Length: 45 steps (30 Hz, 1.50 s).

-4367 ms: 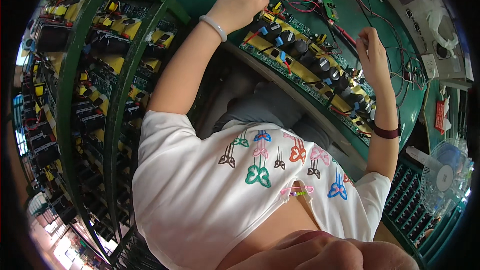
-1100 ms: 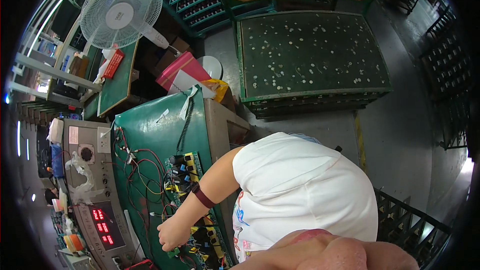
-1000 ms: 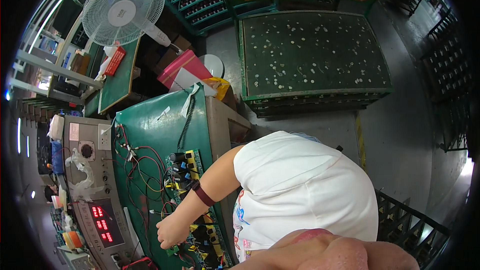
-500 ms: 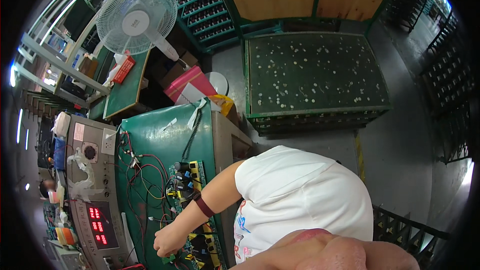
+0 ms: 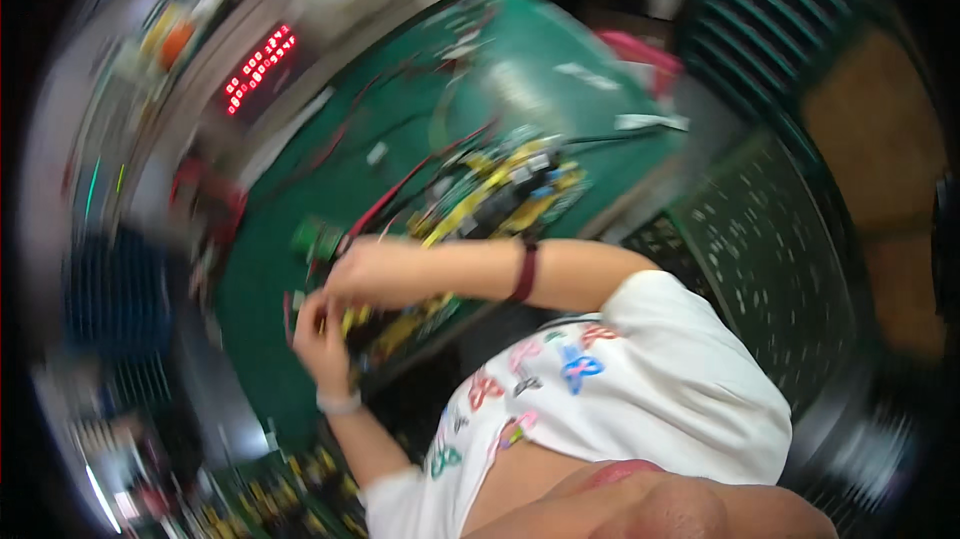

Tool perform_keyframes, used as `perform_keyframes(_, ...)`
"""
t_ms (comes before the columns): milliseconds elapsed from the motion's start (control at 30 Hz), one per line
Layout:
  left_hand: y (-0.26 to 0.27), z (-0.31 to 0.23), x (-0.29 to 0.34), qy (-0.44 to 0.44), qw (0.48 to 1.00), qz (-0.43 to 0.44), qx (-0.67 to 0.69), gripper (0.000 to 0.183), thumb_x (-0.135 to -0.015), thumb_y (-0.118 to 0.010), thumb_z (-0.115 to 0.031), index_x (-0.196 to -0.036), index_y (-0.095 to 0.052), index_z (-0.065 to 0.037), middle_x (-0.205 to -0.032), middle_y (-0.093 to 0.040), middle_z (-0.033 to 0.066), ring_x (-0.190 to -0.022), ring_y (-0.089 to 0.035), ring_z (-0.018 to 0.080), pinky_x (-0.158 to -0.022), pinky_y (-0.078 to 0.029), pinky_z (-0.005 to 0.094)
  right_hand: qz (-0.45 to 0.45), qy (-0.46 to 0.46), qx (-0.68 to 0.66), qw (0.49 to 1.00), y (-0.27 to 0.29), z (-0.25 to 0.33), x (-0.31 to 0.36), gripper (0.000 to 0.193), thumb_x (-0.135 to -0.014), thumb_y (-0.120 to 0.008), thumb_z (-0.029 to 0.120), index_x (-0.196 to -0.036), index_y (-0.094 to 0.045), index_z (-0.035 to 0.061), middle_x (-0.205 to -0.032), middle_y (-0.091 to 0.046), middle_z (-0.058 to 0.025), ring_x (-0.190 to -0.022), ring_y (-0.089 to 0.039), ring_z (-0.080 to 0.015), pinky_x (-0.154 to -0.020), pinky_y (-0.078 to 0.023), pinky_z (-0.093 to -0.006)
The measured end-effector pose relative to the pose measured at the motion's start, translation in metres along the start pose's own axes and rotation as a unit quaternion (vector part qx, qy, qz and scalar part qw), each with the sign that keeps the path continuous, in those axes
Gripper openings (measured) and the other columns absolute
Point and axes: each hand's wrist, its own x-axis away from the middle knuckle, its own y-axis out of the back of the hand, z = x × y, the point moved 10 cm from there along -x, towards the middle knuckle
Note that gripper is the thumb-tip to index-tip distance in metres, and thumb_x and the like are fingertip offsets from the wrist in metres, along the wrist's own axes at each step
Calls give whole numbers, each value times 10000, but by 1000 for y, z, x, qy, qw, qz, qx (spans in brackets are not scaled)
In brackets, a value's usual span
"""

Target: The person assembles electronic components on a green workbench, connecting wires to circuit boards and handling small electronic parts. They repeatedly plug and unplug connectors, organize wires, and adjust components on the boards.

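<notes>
My left hand (image 5: 320, 339), with a pale band at its wrist, is closed, its fingertips meeting those of my right hand. My right hand (image 5: 375, 274), below a dark red wristband, has its fingers bent together. Whatever the two pinch is hidden or blurred. A thin wire with a pale connector (image 5: 298, 299) shows beside the left fingers. Just beyond the right hand lies a small green circuit board (image 5: 318, 237), with a red cable (image 5: 400, 184) running close by. Larger circuit boards with yellow and black parts (image 5: 510, 184) sit beyond my right forearm and partly under it.
The green tabletop (image 5: 270, 269) carries loose wires. A grey instrument with a red lit display (image 5: 262, 69) stands along its far left side. More boards (image 5: 280, 499) lie at the lower left. To the right is a dark green speckled platform (image 5: 770, 239), with a pink box (image 5: 640, 59) beyond the table.
The view has swung round, so the table now fills the middle left. My left hand has come into view and joined my right hand, near the small green board.
</notes>
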Motion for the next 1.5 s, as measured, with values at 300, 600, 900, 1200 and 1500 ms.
perform_keyframes(300, 31, -39, 26, -89, 990, -97, -48, 297, -838, -699, 37, -1130, -725, -12, -948, -709, 101, -850, -667, 181, -776, -515, 291, -23, -35, -69, 997, -2, 10, -15, 277, -754, -740, -85, -1005, -674, 11, -948, -650, -109, -851, -671, -264, -744, -553, -352)
perform_keyframes(600, 31, -24, 32, -57, 986, -149, 41, 246, -795, -760, -16, -1038, -724, -25, -894, -725, 93, -809, -712, 191, -748, -556, 309, -28, -91, -71, 993, 0, 1, -15, 241, -778, -745, -53, -999, -677, 16, -926, -683, -104, -842, -694, -254, -745, -566, -332)
perform_keyframes(900, 33, -24, 33, -74, 985, -159, 3, 207, -785, -805, -38, -972, -718, -15, -909, -728, 61, -836, -695, 156, -767, -549, 287, -18, -99, -51, 994, -1, 0, -14, 216, -786, -737, -33, -991, -690, 15, -904, -696, -105, -823, -692, -252, -728, -551, -337)
perform_keyframes(1200, 31, -34, 35, -120, 976, -176, -47, 210, -733, -809, -1, -922, -721, -24, -868, -722, 68, -777, -694, 190, -713, -539, 302, -14, -94, -7, 995, -2, 0, -12, 182, -786, -740, 22, -960, -696, 52, -896, -694, -89, -840, -667, -293, -751, -529, -376)
perform_keyframes(1500, 28, -45, 35, -143, 969, -179, -89, 197, -703, -803, 9, -883, -732, -29, -830, -726, 73, -764, -698, 216, -684, -539, 315, -5, -69, 15, 997, -5, 3, -14, 134, -799, -720, 37, -929, -695, 55, -852, -679, -94, -811, -652, -311, -724, -520, -391)
